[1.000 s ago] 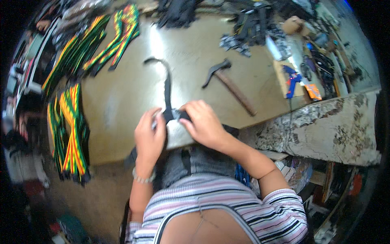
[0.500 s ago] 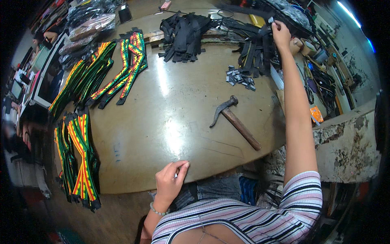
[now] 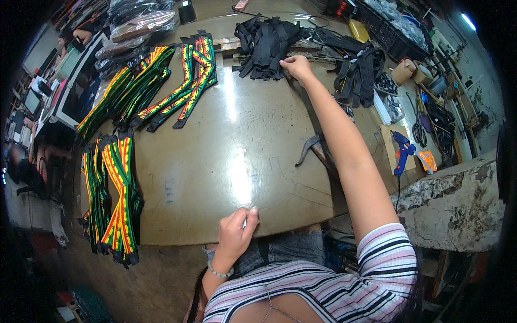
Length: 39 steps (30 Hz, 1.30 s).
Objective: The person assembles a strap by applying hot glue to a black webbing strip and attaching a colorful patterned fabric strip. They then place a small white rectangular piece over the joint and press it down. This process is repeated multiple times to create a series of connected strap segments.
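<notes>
Now the right hand (image 3: 295, 65) is stretching far out to twelve o'clock, fingers curled down and pinching at the pile of black straps (image 3: 268, 36) on the far side of the workbench (image 3: 231, 156). The left hand (image 3: 237, 231) is resting at six o'clock on the bench's near edge, fingers loosely folded with something small and pale in them — what it is, I cannot tell.

Risk, as I judge it: those straps are lying tangled, so pulling one could drag several along. The outstretched forearm is also passing right over the hammer (image 3: 312, 148) at three o'clock and could knock it.

Counting: one hammer, one blue glue gun (image 3: 401, 152) further toward three o'clock, two black strap heaps, and three groups of striped red-yellow-green straps (image 3: 116, 199) from nine to eleven o'clock — singles too overlapped to count.
</notes>
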Motion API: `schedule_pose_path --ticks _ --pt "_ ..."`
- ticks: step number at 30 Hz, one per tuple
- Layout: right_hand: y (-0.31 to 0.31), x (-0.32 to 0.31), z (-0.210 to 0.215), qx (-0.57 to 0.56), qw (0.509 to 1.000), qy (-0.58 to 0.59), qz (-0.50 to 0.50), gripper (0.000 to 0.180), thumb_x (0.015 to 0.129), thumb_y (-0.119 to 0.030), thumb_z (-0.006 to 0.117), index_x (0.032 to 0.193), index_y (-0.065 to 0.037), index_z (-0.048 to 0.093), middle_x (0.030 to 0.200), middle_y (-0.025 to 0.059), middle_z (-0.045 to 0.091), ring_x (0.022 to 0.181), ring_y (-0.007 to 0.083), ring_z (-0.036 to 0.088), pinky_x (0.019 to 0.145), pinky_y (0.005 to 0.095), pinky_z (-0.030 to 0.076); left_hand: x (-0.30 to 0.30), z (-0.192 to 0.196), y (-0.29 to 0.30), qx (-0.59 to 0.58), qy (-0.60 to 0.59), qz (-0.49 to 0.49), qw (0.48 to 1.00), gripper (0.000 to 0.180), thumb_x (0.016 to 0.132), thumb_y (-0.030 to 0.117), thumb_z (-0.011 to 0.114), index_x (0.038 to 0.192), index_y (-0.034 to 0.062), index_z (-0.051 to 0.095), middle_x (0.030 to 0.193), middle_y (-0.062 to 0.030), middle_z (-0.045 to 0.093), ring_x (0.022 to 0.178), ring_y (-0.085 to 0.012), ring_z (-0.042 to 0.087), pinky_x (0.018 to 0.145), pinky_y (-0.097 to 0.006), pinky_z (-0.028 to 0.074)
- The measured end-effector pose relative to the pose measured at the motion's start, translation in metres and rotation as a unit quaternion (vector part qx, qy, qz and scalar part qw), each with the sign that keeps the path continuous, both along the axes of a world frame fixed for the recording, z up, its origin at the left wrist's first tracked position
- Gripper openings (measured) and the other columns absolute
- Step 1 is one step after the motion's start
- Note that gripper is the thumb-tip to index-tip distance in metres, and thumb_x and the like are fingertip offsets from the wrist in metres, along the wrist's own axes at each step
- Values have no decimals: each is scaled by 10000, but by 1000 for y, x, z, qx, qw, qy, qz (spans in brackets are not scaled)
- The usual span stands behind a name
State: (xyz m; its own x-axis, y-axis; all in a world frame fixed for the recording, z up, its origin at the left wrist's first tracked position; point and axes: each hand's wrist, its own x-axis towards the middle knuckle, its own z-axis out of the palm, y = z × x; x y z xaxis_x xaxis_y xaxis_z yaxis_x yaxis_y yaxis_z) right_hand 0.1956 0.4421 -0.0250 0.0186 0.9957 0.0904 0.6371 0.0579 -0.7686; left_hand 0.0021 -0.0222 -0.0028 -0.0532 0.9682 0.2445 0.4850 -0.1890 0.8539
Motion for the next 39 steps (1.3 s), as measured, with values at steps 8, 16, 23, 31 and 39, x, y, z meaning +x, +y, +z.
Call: schedule_pose_path --ticks 8,16,23,31,39 --pt "-1 7 8 56 997 -47 -34 301 728 -307 861 871 -60 767 761 159 730 768 280 726 719 406 572 6 7 0 -6 -41 35 999 162 854 144 776 927 36 680 620 -54 530 498 -123 455 489 -277 404" --pt "-50 10 64 203 919 -338 8 201 864 -286 712 904 -91 737 928 169 717 895 337 707 772 482 557 9 7 3 14 -31 39 999 133 871 132 754 895 20 686 630 -57 545 528 -117 462 508 -274 389" --pt "-78 7 85 294 936 -192 39 195 893 -230 695 855 -38 705 853 167 715 718 317 691 649 411 563 7 1 3 29 -67 46 996 163 934 127 678 844 -10 678 647 -69 593 568 -118 526 550 -287 433" --pt "-303 -19 39 -368 768 473 227 120 946 -111 670 979 -3 630 768 40 668 636 87 662 570 194 570 -4 18 21 -162 -376 21 912 295 1042 267 545 1054 -2 664 634 103 460 570 12 344 499 -193 275" --pt "-370 -20 31 -427 749 444 243 190 934 -196 704 998 -28 641 717 12 640 560 75 616 522 196 518 -4 11 13 -209 -288 -23 934 195 957 206 685 913 17 668 653 105 470 585 2 368 514 -197 277"
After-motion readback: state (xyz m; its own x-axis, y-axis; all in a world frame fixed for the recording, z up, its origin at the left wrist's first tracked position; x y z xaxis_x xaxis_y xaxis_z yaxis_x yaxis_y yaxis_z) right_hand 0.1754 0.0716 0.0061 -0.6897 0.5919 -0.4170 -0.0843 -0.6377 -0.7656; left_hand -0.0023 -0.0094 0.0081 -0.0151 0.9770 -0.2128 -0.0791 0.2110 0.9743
